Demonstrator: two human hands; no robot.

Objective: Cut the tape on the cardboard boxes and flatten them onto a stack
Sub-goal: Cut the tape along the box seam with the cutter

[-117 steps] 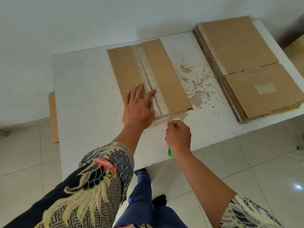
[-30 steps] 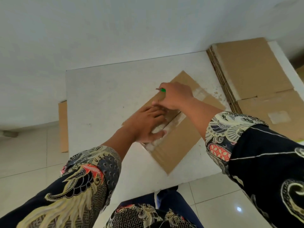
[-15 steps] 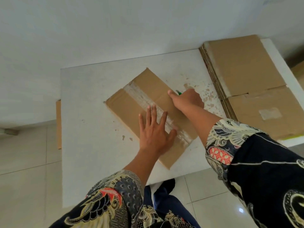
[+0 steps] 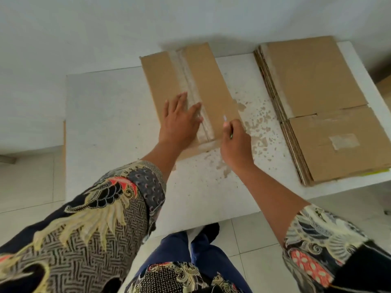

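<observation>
Closest to me are my blue trousers (image 4: 173,250) and the patterned sleeves (image 4: 95,225) of my shirt, over pale floor tiles (image 4: 27,178). Past that is the white table (image 4: 101,123), with brown chipped spots in the surface just right of where I'm working. My right hand (image 4: 236,146) sits at the near right corner of the box (image 4: 190,89), fingers curled in tight around a small cutter (image 4: 226,121); a short silvery tip pokes up past my knuckles and there's a sliver of green showing between the fingers. The tip is over the right flap near the box's near edge, but I honestly can't tell if it's touching the cardboard. My left hand (image 4: 181,121) lies flat on the box, fingers straight and a bit spread, palm on the left flap and fingertips reaching onto the tape (image 4: 190,81), pressing down rather than gripping anything. The box is lying flat in the middle of the table, long side running away from me, with the pale tape strip running down its centre seam and another pale strip across the near edge. Its far end reaches up to the white wall (image 4: 105,28). Off to the right, well apart from the box, is the stack (image 4: 313,85) of flattened cardboard, with a scrap of old tape on the top sheet.
</observation>
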